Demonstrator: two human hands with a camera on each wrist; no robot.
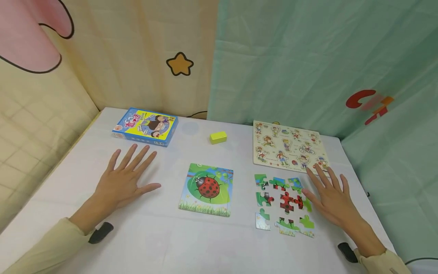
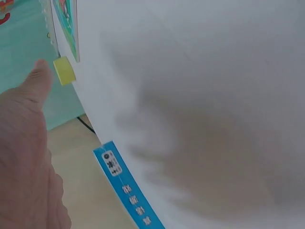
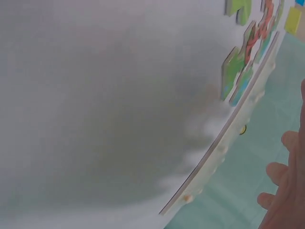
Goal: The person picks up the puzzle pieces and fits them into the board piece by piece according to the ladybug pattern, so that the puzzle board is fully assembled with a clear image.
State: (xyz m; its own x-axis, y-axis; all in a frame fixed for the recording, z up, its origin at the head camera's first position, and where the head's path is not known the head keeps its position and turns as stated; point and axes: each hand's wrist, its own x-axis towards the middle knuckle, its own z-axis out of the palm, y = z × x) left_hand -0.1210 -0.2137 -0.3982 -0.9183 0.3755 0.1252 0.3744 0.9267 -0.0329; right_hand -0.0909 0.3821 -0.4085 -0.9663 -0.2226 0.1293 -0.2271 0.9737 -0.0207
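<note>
My left hand (image 1: 119,183) is spread with straight fingers over the table's left side, below a blue and yellow box (image 1: 145,127). It holds nothing, and in the left wrist view a shadow lies on the tabletop under it. My right hand (image 1: 332,199), fingers also straight and apart, hovers just right of several loose jigsaw pieces (image 1: 286,202) that show red, green and blue parts of a ladybug picture. Between the hands lies a square ladybug picture board (image 1: 207,189). Neither hand visibly grips anything.
A small yellow block (image 1: 218,137) sits at the back middle. To its right is a pale wooden board (image 1: 289,146) with pictures of children. The white table (image 1: 164,243) meets hanging curtains (image 1: 273,68) at its back edge.
</note>
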